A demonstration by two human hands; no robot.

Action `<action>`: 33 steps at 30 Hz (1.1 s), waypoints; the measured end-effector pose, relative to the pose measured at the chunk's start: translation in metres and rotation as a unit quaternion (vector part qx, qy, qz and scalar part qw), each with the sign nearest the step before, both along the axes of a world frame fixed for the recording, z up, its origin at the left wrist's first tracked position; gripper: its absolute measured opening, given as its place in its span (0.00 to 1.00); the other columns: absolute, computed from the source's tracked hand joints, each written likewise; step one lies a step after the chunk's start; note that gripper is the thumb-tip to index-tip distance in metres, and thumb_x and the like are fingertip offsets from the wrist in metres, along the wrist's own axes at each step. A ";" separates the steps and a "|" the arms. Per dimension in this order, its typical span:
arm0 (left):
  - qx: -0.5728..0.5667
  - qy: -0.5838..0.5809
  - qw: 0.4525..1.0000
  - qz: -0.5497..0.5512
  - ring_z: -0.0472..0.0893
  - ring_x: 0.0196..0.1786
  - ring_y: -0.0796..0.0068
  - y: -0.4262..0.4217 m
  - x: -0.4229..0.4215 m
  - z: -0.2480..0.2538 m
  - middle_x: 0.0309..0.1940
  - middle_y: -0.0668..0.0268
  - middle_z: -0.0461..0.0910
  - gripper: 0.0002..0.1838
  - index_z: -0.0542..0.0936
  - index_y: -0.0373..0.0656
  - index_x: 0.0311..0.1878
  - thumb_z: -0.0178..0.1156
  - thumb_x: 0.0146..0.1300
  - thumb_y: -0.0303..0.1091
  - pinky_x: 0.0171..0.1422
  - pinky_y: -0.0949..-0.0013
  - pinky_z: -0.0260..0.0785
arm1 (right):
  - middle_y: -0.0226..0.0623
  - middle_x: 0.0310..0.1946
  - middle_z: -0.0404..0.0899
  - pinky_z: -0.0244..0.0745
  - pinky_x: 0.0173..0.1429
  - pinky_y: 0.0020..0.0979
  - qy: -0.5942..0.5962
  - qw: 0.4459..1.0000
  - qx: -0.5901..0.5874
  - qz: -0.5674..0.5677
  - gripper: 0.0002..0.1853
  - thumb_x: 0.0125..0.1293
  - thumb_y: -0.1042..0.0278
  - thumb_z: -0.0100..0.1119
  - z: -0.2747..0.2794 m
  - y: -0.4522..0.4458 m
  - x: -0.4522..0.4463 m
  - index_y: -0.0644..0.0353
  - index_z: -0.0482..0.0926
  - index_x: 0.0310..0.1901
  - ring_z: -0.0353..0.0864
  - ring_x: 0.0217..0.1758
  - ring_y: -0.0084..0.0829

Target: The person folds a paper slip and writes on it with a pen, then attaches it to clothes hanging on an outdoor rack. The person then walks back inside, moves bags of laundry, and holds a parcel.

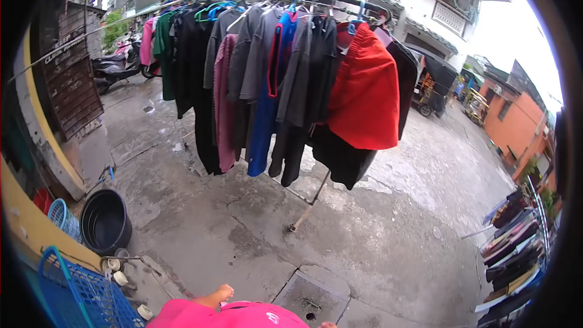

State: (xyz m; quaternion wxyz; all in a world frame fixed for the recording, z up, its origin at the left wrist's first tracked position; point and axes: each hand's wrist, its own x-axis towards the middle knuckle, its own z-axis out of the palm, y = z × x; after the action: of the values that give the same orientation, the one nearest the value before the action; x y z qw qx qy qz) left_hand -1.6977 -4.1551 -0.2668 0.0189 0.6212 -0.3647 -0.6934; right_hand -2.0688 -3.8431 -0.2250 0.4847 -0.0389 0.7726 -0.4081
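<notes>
Outdoors, a clothes rack (302, 217) of dark shirts (261, 54) stands on concrete (395, 237) before a person in pink clothing (249, 317), a red garment (365, 97) at its right end, a black tub (104, 222) at left. Neither hand can be made out; their grip cannot be told.

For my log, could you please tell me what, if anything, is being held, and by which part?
That cannot be told: the hands are not clearly visible.
</notes>
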 end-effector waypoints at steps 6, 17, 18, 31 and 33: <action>-0.037 0.016 0.986 -0.164 0.78 0.30 0.74 -0.036 -0.009 -0.003 0.30 0.63 0.78 0.09 0.69 0.43 0.38 0.47 0.54 0.21 0.29 0.67 0.70 | 0.35 0.24 0.77 0.68 0.20 0.26 -0.006 0.988 0.013 -0.151 0.05 0.59 0.70 0.49 0.008 0.002 0.019 0.58 0.71 0.36 0.74 0.20 0.26; -0.031 -0.006 0.963 -0.269 0.76 0.25 0.76 -0.070 -0.150 0.037 0.32 0.63 0.76 0.09 0.66 0.47 0.43 0.42 0.59 0.28 0.27 0.69 0.66 | 0.34 0.23 0.76 0.68 0.22 0.28 -0.037 0.955 0.047 -0.290 0.06 0.59 0.66 0.50 0.017 0.056 0.096 0.58 0.73 0.32 0.74 0.20 0.26; -0.050 -0.014 0.957 -0.286 0.76 0.27 0.75 -0.065 -0.161 0.042 0.32 0.63 0.76 0.09 0.66 0.47 0.43 0.42 0.58 0.28 0.28 0.69 0.66 | 0.34 0.23 0.76 0.68 0.22 0.28 -0.046 0.951 0.052 -0.301 0.06 0.59 0.66 0.50 0.015 0.061 0.102 0.58 0.73 0.32 0.74 0.20 0.26; -0.008 -0.040 0.834 -0.550 0.78 0.31 0.73 0.006 -0.230 0.043 0.32 0.65 0.77 0.10 0.68 0.47 0.42 0.43 0.56 0.26 0.32 0.65 0.66 | 0.34 0.23 0.75 0.69 0.25 0.30 -0.177 0.841 0.072 -0.505 0.09 0.59 0.61 0.51 -0.006 0.129 0.238 0.58 0.74 0.30 0.74 0.22 0.28; -0.020 -0.051 0.822 -0.567 0.78 0.31 0.73 0.014 -0.241 0.043 0.32 0.65 0.77 0.10 0.68 0.47 0.42 0.43 0.57 0.26 0.32 0.65 0.67 | 0.34 0.23 0.75 0.69 0.27 0.30 -0.178 0.833 0.075 -0.518 0.10 0.59 0.59 0.51 -0.006 0.143 0.246 0.57 0.74 0.30 0.74 0.24 0.29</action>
State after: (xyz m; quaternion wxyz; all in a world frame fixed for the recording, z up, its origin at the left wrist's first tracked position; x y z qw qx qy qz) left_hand -1.9390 -4.1414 -0.2240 -0.3840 0.3386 -0.6668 -0.5415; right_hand -1.8228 -3.7003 -0.2311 0.3329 0.4769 0.6083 -0.5401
